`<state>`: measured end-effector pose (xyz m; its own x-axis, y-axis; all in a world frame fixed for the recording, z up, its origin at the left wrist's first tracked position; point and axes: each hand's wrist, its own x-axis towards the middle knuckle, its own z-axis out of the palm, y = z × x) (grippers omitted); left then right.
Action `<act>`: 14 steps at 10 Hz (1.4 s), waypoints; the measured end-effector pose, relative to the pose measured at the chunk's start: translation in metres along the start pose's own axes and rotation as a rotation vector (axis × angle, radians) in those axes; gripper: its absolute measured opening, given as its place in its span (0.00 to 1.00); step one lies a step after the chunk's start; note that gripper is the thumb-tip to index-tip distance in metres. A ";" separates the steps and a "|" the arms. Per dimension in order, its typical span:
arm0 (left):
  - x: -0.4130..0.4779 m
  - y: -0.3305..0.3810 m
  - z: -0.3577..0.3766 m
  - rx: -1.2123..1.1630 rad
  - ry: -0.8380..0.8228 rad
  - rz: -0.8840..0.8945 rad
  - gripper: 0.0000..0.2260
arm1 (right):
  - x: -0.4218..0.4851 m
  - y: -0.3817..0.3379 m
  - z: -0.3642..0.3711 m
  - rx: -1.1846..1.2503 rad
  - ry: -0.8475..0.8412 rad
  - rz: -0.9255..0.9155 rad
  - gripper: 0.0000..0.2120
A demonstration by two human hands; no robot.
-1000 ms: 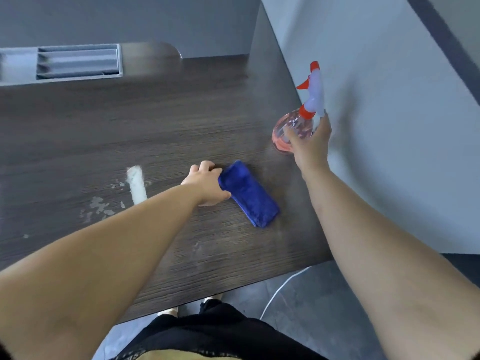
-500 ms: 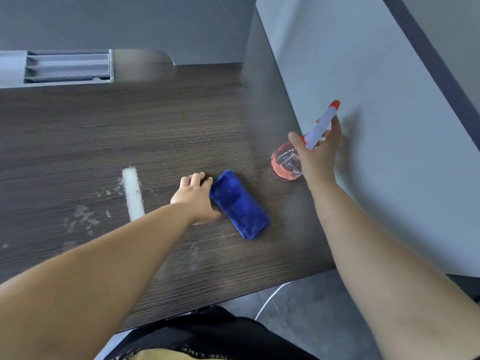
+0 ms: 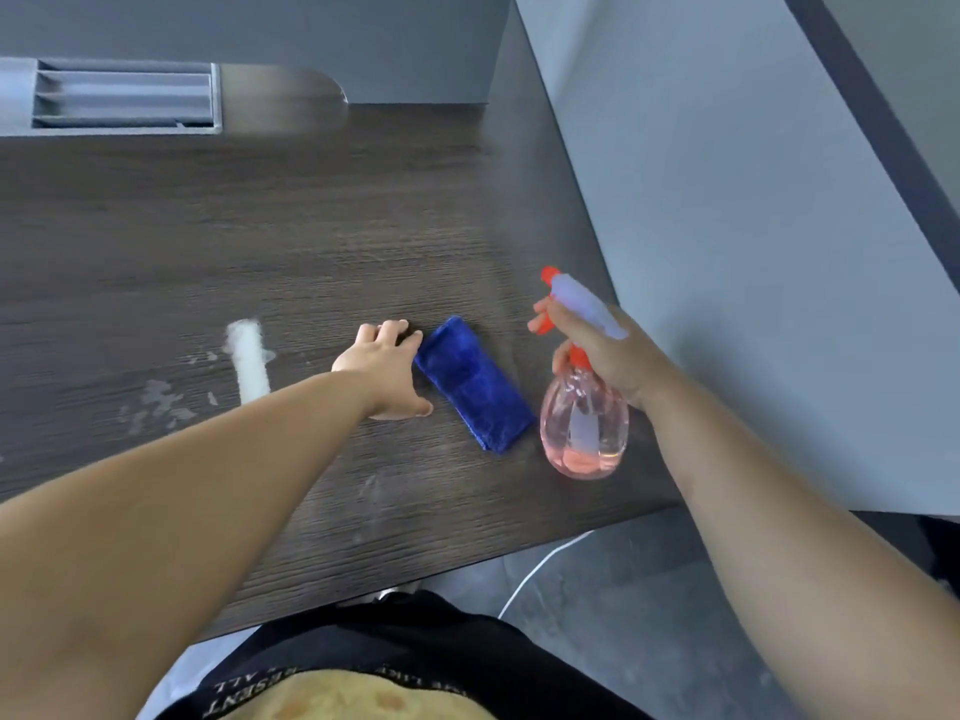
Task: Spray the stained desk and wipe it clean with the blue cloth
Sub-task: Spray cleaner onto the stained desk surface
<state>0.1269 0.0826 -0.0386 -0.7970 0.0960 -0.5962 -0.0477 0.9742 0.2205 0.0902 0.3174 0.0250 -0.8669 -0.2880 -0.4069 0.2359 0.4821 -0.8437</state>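
Desk point(image 3: 363, 226): cloth point(image 3: 472, 387) near front edge (stain point(image 3: 249, 361) left)

The only legible writing is white capital lettering point(image 3: 244, 694) on the black cloth garment point(image 3: 415, 646) at the bottom edge, seen upside down, where "ALL" and "RESENT" can be read and the remainder is too blurred.

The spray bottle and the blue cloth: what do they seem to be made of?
The spray bottle looks like glossy, see-through pink plastic; the tube inside shows through. The blue cloth is probably microfibre or similar plush fabric: matt, fuzzy nap, soft folds.
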 end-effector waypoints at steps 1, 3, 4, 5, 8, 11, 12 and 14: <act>-0.004 -0.002 -0.003 -0.015 -0.010 0.029 0.46 | -0.021 0.004 0.017 -0.099 -0.140 0.121 0.17; -0.032 -0.026 0.016 0.133 0.017 -0.192 0.60 | -0.032 0.007 0.053 -0.205 -0.156 0.327 0.18; -0.041 -0.041 0.022 0.100 -0.031 -0.240 0.62 | -0.028 0.004 0.063 -0.229 -0.121 0.402 0.19; -0.041 -0.042 0.024 0.083 -0.043 -0.238 0.62 | -0.023 0.003 0.068 -0.271 -0.084 0.451 0.19; -0.036 -0.035 0.019 0.073 -0.084 -0.258 0.64 | -0.016 -0.001 0.073 -0.267 -0.046 0.434 0.19; -0.037 -0.036 0.017 0.070 -0.087 -0.250 0.64 | -0.041 0.005 0.060 -0.352 -0.106 0.538 0.20; -0.039 -0.036 0.016 0.074 -0.089 -0.253 0.64 | -0.055 0.010 0.058 -0.326 -0.090 0.559 0.15; -0.040 -0.034 0.016 0.072 -0.095 -0.252 0.64 | -0.065 0.016 0.063 -0.306 -0.062 0.550 0.15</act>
<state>0.1702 0.0485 -0.0351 -0.7053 -0.1355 -0.6958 -0.1912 0.9815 0.0027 0.1778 0.2918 0.0156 -0.6254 0.0258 -0.7799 0.4952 0.7855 -0.3711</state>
